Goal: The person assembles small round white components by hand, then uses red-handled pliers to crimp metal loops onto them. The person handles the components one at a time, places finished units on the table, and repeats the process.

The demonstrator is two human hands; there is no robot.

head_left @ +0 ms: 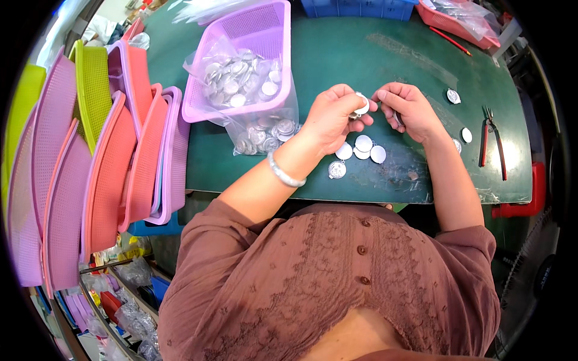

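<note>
Over the green table (373,54), my left hand (333,117) pinches a round silver disc (362,104) between thumb and fingers. My right hand (407,108) is closed beside it, fingertips almost touching the disc; something small seems to be in it, but I cannot make it out. Below both hands lie several more silver discs (361,147) on the table. A silver bangle (284,172) circles my left wrist.
A purple basket (265,36) holds a clear bag of silver discs (241,75); a second bag (265,132) spills before it. Red-handled pliers (492,141) and loose discs (466,135) lie right. Stacked pink, purple and yellow baskets (108,156) stand left. Pink tray (457,21) far right.
</note>
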